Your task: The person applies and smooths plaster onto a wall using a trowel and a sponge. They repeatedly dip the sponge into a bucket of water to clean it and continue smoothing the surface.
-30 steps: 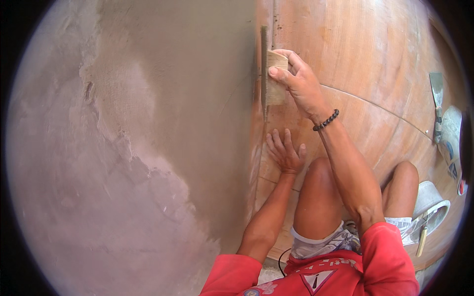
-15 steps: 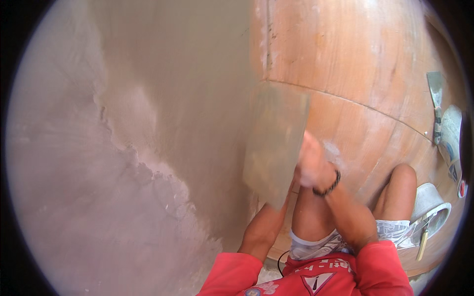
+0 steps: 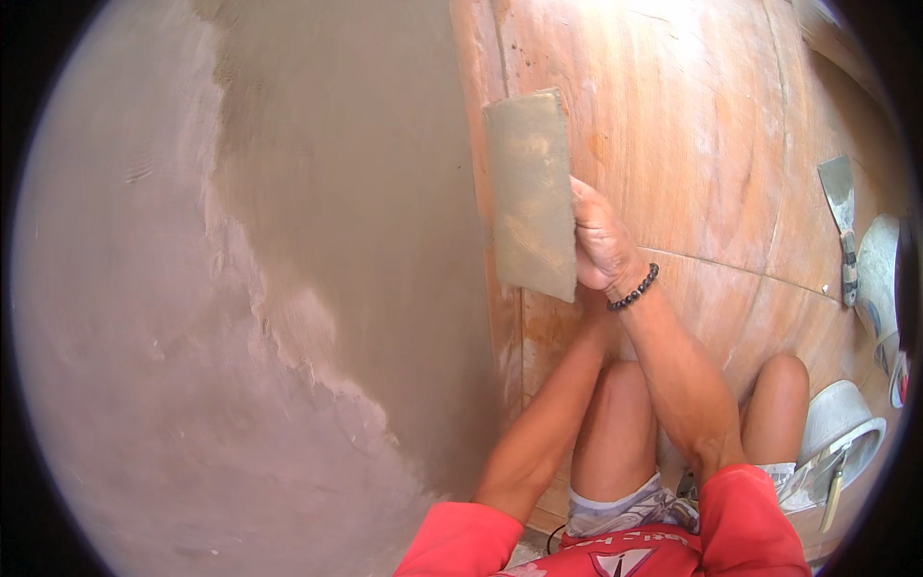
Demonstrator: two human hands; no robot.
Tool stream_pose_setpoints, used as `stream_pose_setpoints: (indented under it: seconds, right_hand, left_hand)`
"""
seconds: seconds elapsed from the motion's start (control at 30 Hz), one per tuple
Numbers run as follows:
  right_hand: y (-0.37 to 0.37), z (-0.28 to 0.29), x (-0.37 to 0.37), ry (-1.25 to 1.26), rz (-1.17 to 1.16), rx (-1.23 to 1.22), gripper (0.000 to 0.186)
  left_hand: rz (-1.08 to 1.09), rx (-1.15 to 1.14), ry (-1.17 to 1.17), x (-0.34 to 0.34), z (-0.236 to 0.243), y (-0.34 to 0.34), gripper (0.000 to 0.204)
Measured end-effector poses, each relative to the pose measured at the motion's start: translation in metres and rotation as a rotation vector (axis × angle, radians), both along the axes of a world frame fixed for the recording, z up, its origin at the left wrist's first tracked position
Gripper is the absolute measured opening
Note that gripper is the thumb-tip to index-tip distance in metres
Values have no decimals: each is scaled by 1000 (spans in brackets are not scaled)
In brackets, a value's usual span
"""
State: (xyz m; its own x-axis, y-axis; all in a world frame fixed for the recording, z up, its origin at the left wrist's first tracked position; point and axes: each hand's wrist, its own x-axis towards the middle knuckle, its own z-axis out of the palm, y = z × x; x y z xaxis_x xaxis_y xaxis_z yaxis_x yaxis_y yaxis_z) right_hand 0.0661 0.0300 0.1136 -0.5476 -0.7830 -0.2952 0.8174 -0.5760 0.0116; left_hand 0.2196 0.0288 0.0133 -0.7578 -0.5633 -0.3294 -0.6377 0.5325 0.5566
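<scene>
Head view: I sit on an orange-brown, wood-look tiled floor [image 3: 692, 221] beside a surface coated with smooth, damp-looking grey-brown plaster [image 3: 375, 221]. My bare right hand [image 3: 604, 240], below a black beaded bracelet [image 3: 633, 287], holds a flat, rectangular, plaster-smeared trowel [image 3: 532, 197] from behind; its grip is hidden.

A second ago the trowel stood edge-on along the plaster's border, its wooden handle pinched in my fingers. Now its broad face is turned toward me, in front of the floor just right of the plaster, so I judge the smoothing stroke is interrupted. My left hand, then spread on the floor, is now hidden behind my right wrist; I cannot tell its pose. My left forearm [image 3: 548, 423] reaches up toward it.

To the right lie a metal-bladed scraper [image 3: 838, 192] and a tilted, whitish bucket [image 3: 835, 423].
</scene>
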Motion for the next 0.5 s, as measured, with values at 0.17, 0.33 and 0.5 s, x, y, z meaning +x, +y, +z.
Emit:
stream_pose_setpoints:
  seconds: [0.17, 0.33, 0.5]
  right_hand:
    - [-29, 17, -21, 280, 2, 240, 50]
    - [-56, 37, -30, 565, 3, 605, 51]
    - [-74, 93, 37, 1082, -171, 824, 47]
  left_hand:
    - [-27, -439, -76, -36, 23, 6, 67]
    - [-28, -465, -111, -48, 19, 9, 70]
    - [-41, -506, -120, -44, 7, 3, 74]
